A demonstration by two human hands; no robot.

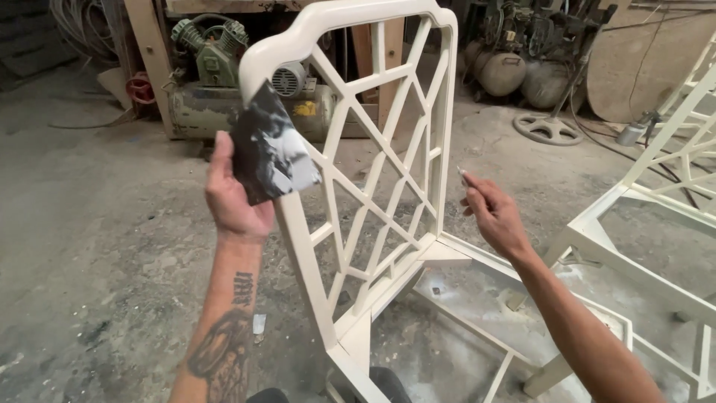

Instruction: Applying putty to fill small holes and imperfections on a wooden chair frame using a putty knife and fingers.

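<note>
Dusty workshop floor [89, 224]; left hand [235, 194] grips sandpaper [270, 149] (hiding chair frame [373, 172] post).

The chair frame [373, 186] stands between both hands, an air compressor [224, 82] behind it, another frame [656, 194] to its right.

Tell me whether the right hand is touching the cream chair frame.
Apart. The head view shows the right hand raised beside the cream chair frame, with bare floor visible between them.

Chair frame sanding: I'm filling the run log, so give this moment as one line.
left hand: holds dark sandpaper sheet against chair frame post | right hand: pinched fingers, beside lattice back, apart | floor: dusty concrete
</note>
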